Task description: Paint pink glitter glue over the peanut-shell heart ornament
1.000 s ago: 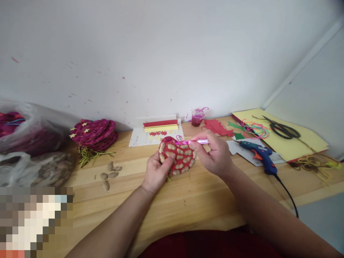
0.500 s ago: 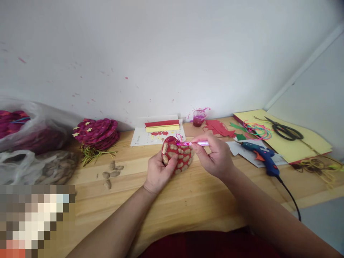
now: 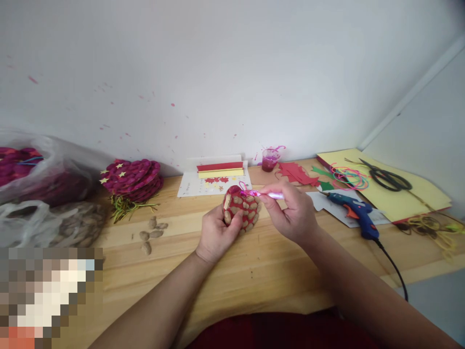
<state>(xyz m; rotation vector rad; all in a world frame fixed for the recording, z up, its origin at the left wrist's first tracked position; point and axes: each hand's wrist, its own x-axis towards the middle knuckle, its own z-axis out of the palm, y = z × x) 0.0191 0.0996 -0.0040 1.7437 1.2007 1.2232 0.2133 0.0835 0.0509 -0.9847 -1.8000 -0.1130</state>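
Note:
My left hand (image 3: 221,231) grips a red disc covered with peanuts (image 3: 248,213), its thumb lying across the front. Most peanuts are tan; those along the upper edge look dark pink. A pink string loop stands at the disc's top. My right hand (image 3: 290,211) pinches a paintbrush (image 3: 271,195) with a pale, shiny handle and pink-stained front end. The brush's tip is at the upper edge of the disc; whether it touches a peanut I cannot tell. Behind the hands stands a clear plastic cup of magenta paint (image 3: 269,161).
Left are loose peanuts (image 3: 156,233), magenta peanut discs with yellow stars (image 3: 136,177) and plastic bags (image 3: 54,194). Right lie a blue glue gun (image 3: 363,218) with its cord, black scissors (image 3: 390,179), yellow paper (image 3: 421,194) and red paper cutouts (image 3: 294,173). Star cutouts lie on a white sheet (image 3: 187,186).
The disc has turned slightly in my left hand and sits a little farther right. My right hand and the brush have barely shifted. The whole view has moved slightly.

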